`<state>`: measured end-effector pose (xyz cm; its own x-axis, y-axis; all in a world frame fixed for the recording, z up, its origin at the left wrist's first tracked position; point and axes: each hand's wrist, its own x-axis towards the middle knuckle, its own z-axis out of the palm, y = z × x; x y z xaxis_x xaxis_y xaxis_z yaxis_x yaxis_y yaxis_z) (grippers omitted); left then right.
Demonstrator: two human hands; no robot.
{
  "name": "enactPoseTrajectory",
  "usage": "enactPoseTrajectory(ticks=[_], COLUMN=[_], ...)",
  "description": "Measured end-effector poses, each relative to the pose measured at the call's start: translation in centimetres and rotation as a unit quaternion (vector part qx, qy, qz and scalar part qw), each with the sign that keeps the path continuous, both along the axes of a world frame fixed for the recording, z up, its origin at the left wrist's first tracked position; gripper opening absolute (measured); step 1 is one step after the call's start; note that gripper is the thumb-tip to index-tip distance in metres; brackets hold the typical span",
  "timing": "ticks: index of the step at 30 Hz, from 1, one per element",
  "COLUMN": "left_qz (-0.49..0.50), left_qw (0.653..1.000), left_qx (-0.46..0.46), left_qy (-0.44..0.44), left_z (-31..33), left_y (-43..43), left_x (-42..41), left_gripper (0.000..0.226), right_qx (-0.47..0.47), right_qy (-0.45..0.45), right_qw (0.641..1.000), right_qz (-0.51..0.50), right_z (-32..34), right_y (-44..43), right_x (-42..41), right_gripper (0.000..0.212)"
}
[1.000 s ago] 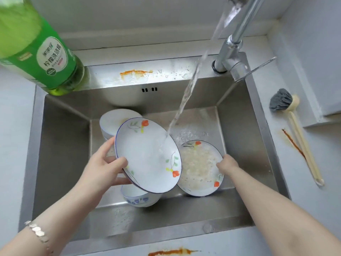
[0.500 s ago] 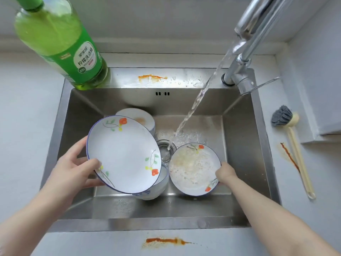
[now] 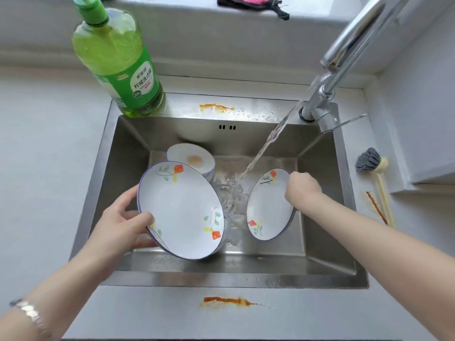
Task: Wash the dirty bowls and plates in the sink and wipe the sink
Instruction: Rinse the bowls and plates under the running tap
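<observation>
Plates, two, both held over the sink (image 3: pixel 320 244). Left hand (image 3: pixel 123 222) grips the left plate (image 3: pixel 182 210) at its left rim, thumb on the face, fingers behind; the plate is tilted and its face is clean. Right hand (image 3: pixel 302 190) is curled round the right rim of the right plate (image 3: pixel 268 207), which stands on edge.

Bowl (image 3: pixel 192 159) with a brown spot sits behind the left plate, partly covered by it. Stream (image 3: pixel 270 139) from the faucet (image 3: pixel 344 57) lands between the plates. Soap bottle (image 3: pixel 118 62) stands on the back-left rim. Brush (image 3: pixel 371 163) lies on the right counter. Orange smears mark the back rim (image 3: pixel 216 108) and the front counter (image 3: pixel 226 301).

Half a second ago the right plate lay flat and sudsy; now it is raised and rinsed. The small bowl under the left plate is now hidden.

A narrow gap separates the plates. The right plate is near the right wall. The sink's front floor is open.
</observation>
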<state>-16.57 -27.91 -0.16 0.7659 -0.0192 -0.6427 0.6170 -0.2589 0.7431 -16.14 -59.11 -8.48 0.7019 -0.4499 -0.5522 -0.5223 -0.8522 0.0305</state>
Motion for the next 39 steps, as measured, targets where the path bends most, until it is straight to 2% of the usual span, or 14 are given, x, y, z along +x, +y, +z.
enactPoseTrajectory(ticks=[3, 5, 8, 10, 14, 18, 22, 26, 30, 34, 39], left_qz=[-0.031, -0.047, -0.055, -0.053, -0.03, 0.002, 0.051, 0.064, 0.021, 0.005, -0.047], left_qw=[0.999, 0.998, 0.996, 0.995, 0.996, 0.995, 0.992, 0.991, 0.995, 0.994, 0.982], left_qx=[-0.003, -0.013, -0.03, -0.036, -0.034, -0.03, -0.04, -0.044, -0.027, 0.002, -0.009], left_qy=[0.021, 0.037, 0.06, 0.07, 0.082, 0.097, 0.109, 0.108, 0.098, 0.107, 0.182], left_z=[0.2, 0.1, -0.5, -1.4, -4.6, -9.6, -13.5, -17.3, -20.1, -22.5, -22.6], left_y=[-1.1, -2.1, -4.4, -6.5, -11.0, -15.1, -19.1, -21.3, -21.7, -21.1, -21.6], left_x=[-1.1, -2.0, -3.4, -4.0, -5.0, -5.3, -5.0, -4.1, -3.3, -3.3, -3.6], left_gripper=[0.059, 0.051, 0.039, 0.04, 0.044, 0.048, 0.055, 0.056, 0.053, 0.06, 0.068], right_qx=[-0.023, -0.018, 0.01, 0.076, 0.196, 0.234, 0.27, 0.301, 0.322, 0.323, 0.333], right_qy=[0.004, -0.015, -0.071, -0.158, -0.304, -0.364, -0.39, -0.398, -0.389, -0.383, -0.374], right_qw=[1.0, 1.0, 0.991, 0.963, 0.874, 0.829, 0.803, 0.789, 0.788, 0.795, 0.794], right_qz=[0.011, -0.015, -0.112, -0.205, -0.324, -0.355, -0.361, -0.358, -0.352, -0.343, -0.344], right_z=[3.0, 4.8, 7.0, 8.4, 10.1, 9.3, 8.0, 6.5, 5.5, 5.1, 4.7], right_y=[-1.8, -4.2, -8.5, -10.6, -12.1, -13.3, -13.8, -14.3, -14.4, -14.4, -14.2], right_x=[-1.4, -3.7, -8.0, -11.1, -14.9, -15.3, -14.4, -13.4, -12.5, -12.2, -11.8], right_gripper=[0.024, 0.009, 0.018, 0.018, 0.023, 0.023, 0.027, 0.029, 0.027, 0.03, 0.034])
